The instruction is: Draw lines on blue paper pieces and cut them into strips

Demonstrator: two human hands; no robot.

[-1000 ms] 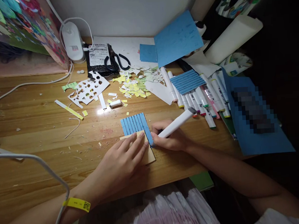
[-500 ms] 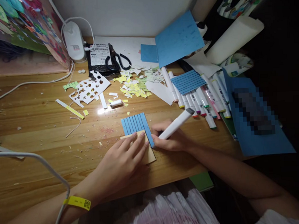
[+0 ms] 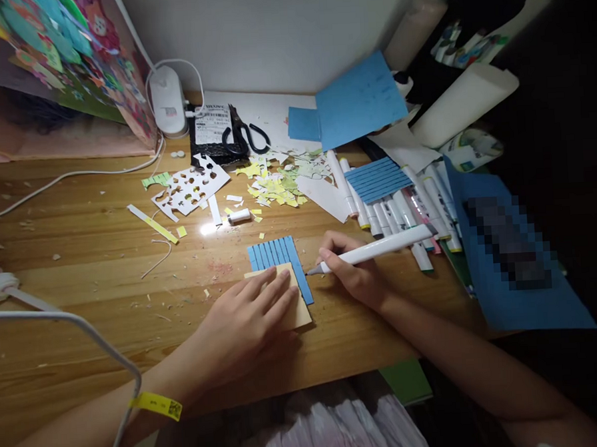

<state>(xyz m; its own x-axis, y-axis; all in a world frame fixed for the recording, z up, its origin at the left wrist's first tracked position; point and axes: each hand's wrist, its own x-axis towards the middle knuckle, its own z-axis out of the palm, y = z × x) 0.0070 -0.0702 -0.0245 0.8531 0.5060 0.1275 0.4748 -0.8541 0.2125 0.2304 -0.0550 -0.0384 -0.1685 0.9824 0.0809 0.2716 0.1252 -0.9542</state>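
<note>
My left hand (image 3: 255, 309) lies with its fingers stretched out over a beige square board (image 3: 303, 310), pressing it down. Under the board is a blue paper piece (image 3: 296, 263) ruled with dark parallel lines; its top and right side show. My right hand (image 3: 354, 270) is closed around a white marker (image 3: 380, 246). The marker's tip points left, close to the blue paper's right edge; I cannot tell whether it touches. A white marker cap (image 3: 239, 216) lies on the wooden desk above the ruled paper.
Several markers (image 3: 378, 219) lie at right under another ruled blue piece (image 3: 379, 179). Black-handled scissors (image 3: 244, 136) rest at the back, near yellow-green paper scraps (image 3: 276, 184). A white cable (image 3: 83, 321) crosses my left forearm. Blue sheets (image 3: 362, 100) and a paper roll (image 3: 467, 104) stand behind.
The marker has come away from the blue paper's lower right side and swung flatter, its tip now higher along the right edge. My left hand stays on the board. The view has tilted slightly.
</note>
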